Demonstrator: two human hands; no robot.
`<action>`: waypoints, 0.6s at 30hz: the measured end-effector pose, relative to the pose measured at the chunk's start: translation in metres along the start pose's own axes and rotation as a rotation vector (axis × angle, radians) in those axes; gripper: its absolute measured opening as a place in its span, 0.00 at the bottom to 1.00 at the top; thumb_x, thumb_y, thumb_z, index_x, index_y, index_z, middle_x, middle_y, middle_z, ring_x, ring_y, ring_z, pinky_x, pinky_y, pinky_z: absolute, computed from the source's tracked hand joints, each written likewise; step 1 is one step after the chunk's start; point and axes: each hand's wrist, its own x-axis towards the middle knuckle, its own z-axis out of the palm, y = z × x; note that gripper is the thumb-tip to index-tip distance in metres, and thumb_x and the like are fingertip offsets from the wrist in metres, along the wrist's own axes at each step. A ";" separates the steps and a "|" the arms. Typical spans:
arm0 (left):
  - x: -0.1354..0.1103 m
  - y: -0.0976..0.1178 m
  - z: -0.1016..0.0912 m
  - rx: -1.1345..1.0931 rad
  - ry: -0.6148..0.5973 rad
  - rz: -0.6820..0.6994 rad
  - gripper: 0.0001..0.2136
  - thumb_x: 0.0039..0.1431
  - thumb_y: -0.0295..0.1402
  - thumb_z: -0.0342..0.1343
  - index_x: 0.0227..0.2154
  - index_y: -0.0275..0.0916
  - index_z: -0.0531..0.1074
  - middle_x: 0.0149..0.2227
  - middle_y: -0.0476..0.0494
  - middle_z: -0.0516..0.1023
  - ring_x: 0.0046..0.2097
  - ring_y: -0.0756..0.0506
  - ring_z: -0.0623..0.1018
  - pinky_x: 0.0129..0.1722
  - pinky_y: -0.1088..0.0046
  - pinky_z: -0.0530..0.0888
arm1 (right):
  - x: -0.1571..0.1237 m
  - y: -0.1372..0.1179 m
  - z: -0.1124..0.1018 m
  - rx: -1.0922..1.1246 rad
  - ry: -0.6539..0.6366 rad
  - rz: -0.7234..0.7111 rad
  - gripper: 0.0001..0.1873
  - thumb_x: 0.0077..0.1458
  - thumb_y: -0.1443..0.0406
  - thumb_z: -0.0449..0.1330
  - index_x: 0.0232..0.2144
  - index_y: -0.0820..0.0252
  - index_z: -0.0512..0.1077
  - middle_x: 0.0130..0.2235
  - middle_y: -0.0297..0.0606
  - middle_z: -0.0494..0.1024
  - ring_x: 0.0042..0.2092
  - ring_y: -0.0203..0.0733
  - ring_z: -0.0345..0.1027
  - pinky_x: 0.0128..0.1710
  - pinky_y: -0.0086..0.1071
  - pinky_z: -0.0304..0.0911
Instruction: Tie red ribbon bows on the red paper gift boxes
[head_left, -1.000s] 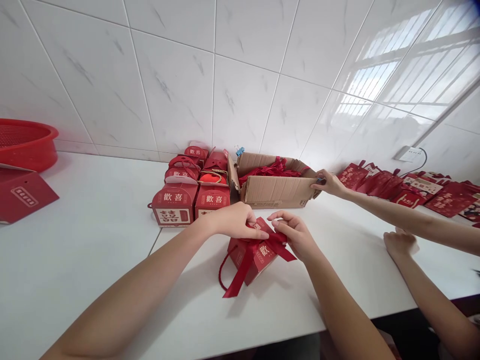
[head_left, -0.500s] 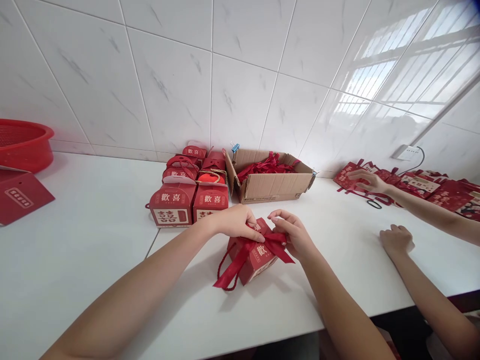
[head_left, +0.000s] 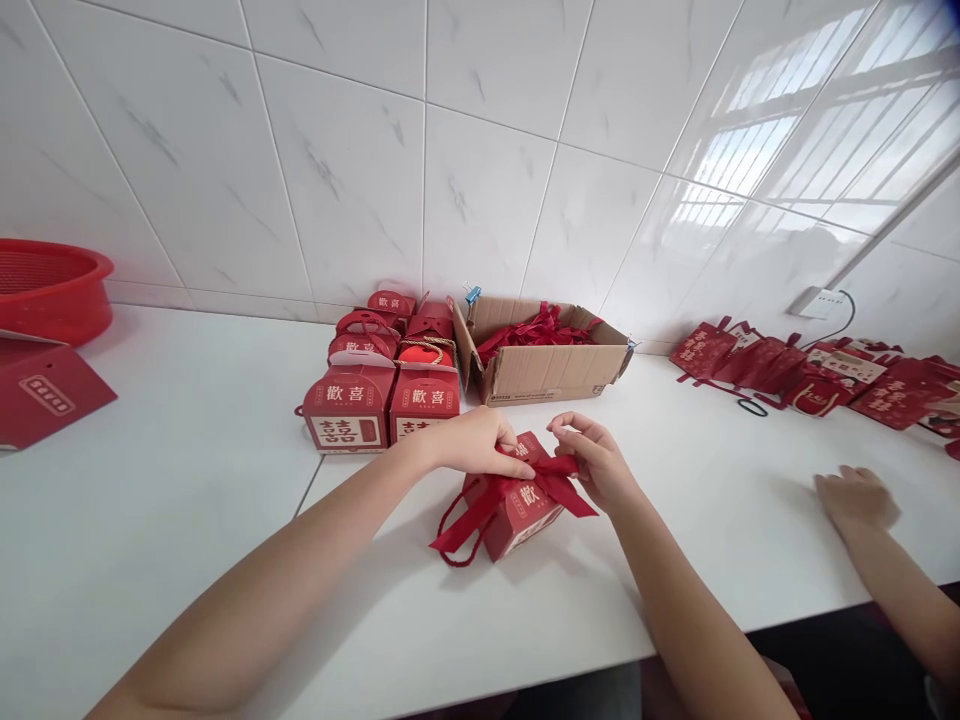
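A small red gift box (head_left: 517, 510) lies tilted on the white counter (head_left: 187, 500) in front of me, with a red ribbon (head_left: 480, 505) tied over its top. My left hand (head_left: 472, 440) is closed, pinching the ribbon at the top left of the box. On the other side, my right hand (head_left: 596, 455) pinches the ribbon with thumb and fingers. One ribbon tail trails to the lower left, another sticks out to the right. A cord handle loops out at the box's left side.
Several finished red gift boxes (head_left: 379, 385) stand behind, beside a cardboard box (head_left: 547, 365) full of red ribbons. Flat red box blanks (head_left: 810, 370) lie at the right by the wall. Another person's hand (head_left: 855, 497) rests on the counter at right. A red basket (head_left: 49, 290) sits far left.
The other person's far hand left the cardboard box, went to the flat blanks, then withdrew from view; their near hand slid right. My hands shifted slightly on the ribbon.
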 end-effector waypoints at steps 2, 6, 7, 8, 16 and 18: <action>-0.003 0.003 -0.002 0.006 0.004 -0.020 0.30 0.45 0.57 0.58 0.18 0.38 0.48 0.22 0.52 0.51 0.22 0.54 0.51 0.21 0.72 0.49 | 0.001 0.001 -0.002 -0.041 0.019 -0.035 0.16 0.47 0.55 0.65 0.28 0.59 0.67 0.16 0.23 0.53 0.19 0.27 0.42 0.19 0.24 0.37; -0.013 0.013 -0.008 -0.035 0.016 -0.032 0.28 0.48 0.59 0.54 0.18 0.37 0.59 0.24 0.50 0.60 0.24 0.53 0.58 0.22 0.73 0.54 | 0.001 0.004 -0.003 -0.092 0.036 -0.073 0.16 0.48 0.54 0.64 0.29 0.59 0.67 0.17 0.25 0.56 0.19 0.27 0.45 0.19 0.25 0.41; -0.015 0.016 -0.010 -0.042 0.023 -0.021 0.26 0.50 0.59 0.53 0.20 0.37 0.62 0.25 0.49 0.62 0.25 0.52 0.60 0.23 0.74 0.55 | 0.001 0.005 -0.003 -0.106 0.035 -0.083 0.16 0.48 0.54 0.64 0.30 0.59 0.68 0.18 0.25 0.58 0.20 0.27 0.46 0.19 0.25 0.42; -0.018 0.020 -0.012 -0.042 0.029 -0.007 0.25 0.51 0.58 0.53 0.22 0.37 0.65 0.25 0.49 0.64 0.26 0.52 0.61 0.24 0.74 0.57 | 0.001 0.005 -0.003 -0.120 0.037 -0.092 0.16 0.49 0.54 0.64 0.30 0.59 0.68 0.20 0.27 0.60 0.20 0.28 0.48 0.19 0.25 0.42; -0.051 0.045 -0.037 0.132 0.155 -0.125 0.23 0.57 0.56 0.46 0.46 0.47 0.70 0.31 0.49 0.70 0.29 0.49 0.68 0.25 0.75 0.59 | 0.002 0.003 -0.013 -0.286 0.033 -0.197 0.16 0.56 0.51 0.58 0.35 0.58 0.72 0.32 0.34 0.70 0.24 0.29 0.53 0.23 0.27 0.53; -0.067 0.046 -0.046 0.211 0.174 -0.234 0.23 0.56 0.55 0.49 0.47 0.46 0.68 0.31 0.49 0.72 0.27 0.49 0.69 0.24 0.74 0.58 | 0.005 0.002 -0.023 -0.301 -0.055 -0.231 0.19 0.58 0.49 0.54 0.40 0.56 0.72 0.40 0.38 0.72 0.33 0.34 0.62 0.31 0.28 0.60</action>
